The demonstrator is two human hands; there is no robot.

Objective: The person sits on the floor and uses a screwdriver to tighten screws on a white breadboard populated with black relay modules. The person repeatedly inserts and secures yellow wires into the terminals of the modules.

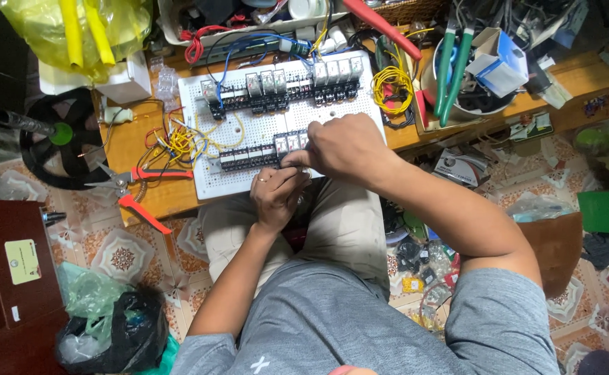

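White perforated board point(287, 132) on wooden bench, lower row of relay blocks point(263, 154) near front edge: right hand point(343, 147) fingers pinched on a block there, left hand point(277, 194) curled just below, grip unclear; best pressed squarely, board steadied, yellow wires point(192, 142) kept aside.

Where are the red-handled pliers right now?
In the head view, the red-handled pliers lie on the wooden bench's left side, beside the white perforated board.
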